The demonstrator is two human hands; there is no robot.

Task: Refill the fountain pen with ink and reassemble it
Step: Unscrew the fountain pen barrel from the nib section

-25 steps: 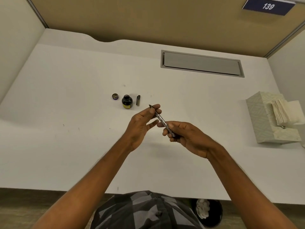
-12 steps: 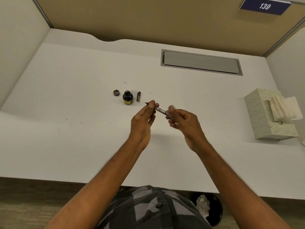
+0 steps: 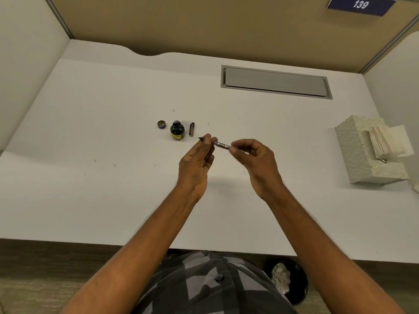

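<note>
Both hands hold a thin fountain pen (image 3: 221,145) level above the white desk (image 3: 90,189), nib pointing left. My left hand (image 3: 198,163) pinches the front section near the nib. My right hand (image 3: 256,162) grips the rear end with its fingertips. An open ink bottle (image 3: 177,130) with a yellow label stands just beyond and left of the nib. Its round cap (image 3: 161,124) lies to the left of it. A short dark pen part (image 3: 192,129) lies to the right of the bottle.
A patterned tissue box (image 3: 362,152) with tissues sticking out sits at the right edge. A grey cable flap (image 3: 275,82) is set into the desk at the back. Partition walls close in the left, back and right. A bin (image 3: 288,279) stands under the desk.
The pen has turned from a steep slant to nearly level. Both hands have moved a little further from me, and my right hand has shifted to the pen's rear end.
</note>
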